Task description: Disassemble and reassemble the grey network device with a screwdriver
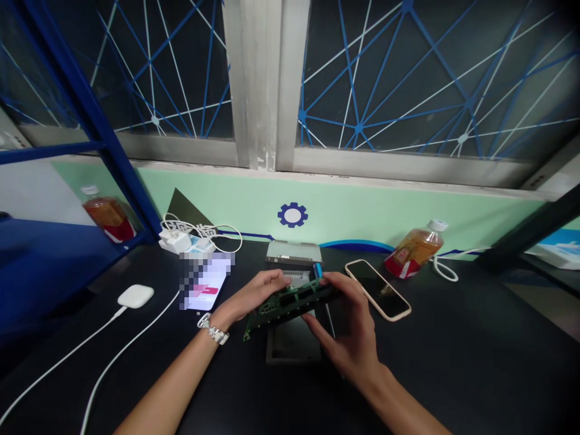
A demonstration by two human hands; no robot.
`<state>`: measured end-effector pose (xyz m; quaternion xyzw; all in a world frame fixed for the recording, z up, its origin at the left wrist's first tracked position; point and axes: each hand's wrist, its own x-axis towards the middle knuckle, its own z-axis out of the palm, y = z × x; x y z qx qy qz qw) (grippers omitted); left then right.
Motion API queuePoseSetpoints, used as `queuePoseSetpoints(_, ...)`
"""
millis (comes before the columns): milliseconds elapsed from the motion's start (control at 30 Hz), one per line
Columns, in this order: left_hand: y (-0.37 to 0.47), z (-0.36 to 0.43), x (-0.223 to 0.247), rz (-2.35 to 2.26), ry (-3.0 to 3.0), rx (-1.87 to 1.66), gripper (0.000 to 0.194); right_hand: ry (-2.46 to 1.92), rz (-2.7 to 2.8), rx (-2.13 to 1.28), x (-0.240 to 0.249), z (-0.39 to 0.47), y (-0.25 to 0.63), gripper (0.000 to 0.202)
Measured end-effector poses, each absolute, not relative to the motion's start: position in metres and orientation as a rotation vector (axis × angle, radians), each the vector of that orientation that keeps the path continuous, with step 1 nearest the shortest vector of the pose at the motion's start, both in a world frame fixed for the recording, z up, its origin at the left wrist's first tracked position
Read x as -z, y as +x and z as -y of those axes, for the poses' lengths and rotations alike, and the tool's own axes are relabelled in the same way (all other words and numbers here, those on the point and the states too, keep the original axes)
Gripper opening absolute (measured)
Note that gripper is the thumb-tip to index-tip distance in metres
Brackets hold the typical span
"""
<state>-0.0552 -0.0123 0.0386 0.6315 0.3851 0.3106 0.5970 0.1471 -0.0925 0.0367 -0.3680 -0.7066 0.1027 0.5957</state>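
Note:
Between my hands a green circuit board (290,302) is held up, tilted, its right end higher than its left. My left hand (256,296) grips its far edge, fingers curled; a metal watch is on that wrist. The thumb and fingers of my right hand (351,320) close around the board's right end. A blue part (318,270), perhaps a capacitor, stands up beside the right fingertips. Below the board, a grey metal case (294,347) lies on the table, partly hidden by the board and hands. Behind it rests a flat metal piece (293,252).
On the black table (453,362), a phone (378,290) lies right of my hands and a lit phone (208,284) lies left. A white charger (136,296) with cables and a power strip (185,241) are further left. A drink bottle (414,248) stands back right by the wall.

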Motion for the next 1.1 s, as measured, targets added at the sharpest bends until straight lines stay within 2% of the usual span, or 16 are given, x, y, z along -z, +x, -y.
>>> queuePoseSetpoints(133, -0.054, 0.013, -0.038, -0.855, 1.524, -0.704, 0.041, -0.799, 1.646, -0.291, -0.036, 0.097, 0.145, 0.076)
queuePoseSetpoints(267, -0.054, 0.013, -0.037, -0.889, 1.443, -0.715, 0.035, -0.937, 1.625, -0.41, -0.04, 0.097, 0.145, 0.079)
queuePoseSetpoints(400, -0.054, 0.007, -0.034, -0.906, 1.443, -0.889, 0.038, -1.04, 1.438, -0.614, -0.041, 0.089, 0.147, 0.076)
queuePoseSetpoints(500, -0.053, 0.003, -0.031, -0.936, 1.507, -1.021, 0.034, -1.088, 1.304, -0.947, -0.036, 0.082, 0.148, 0.069)
queuePoseSetpoints(633, -0.052, 0.004, -0.032, -0.958, 1.535, -1.045, 0.032, -1.102, 1.314, -1.268, -0.026, 0.076, 0.15, 0.045)
queuePoseSetpoints(700, -0.053, 0.006, -0.034, -0.928, 1.479, -1.029, 0.032, -1.099, 1.292, -1.304, -0.023, 0.075, 0.151, 0.043)
queuePoseSetpoints(900, -0.058, 0.012, -0.041, -0.765, 1.19, -0.936, 0.04, -1.077, 1.285, -1.295, -0.028, 0.074, 0.149, 0.058)
queuePoseSetpoints(1100, -0.054, 0.021, -0.04, -0.625, 1.13, -0.825, 0.045, -1.062, 1.335, -1.26, -0.029, 0.078, 0.144, 0.06)
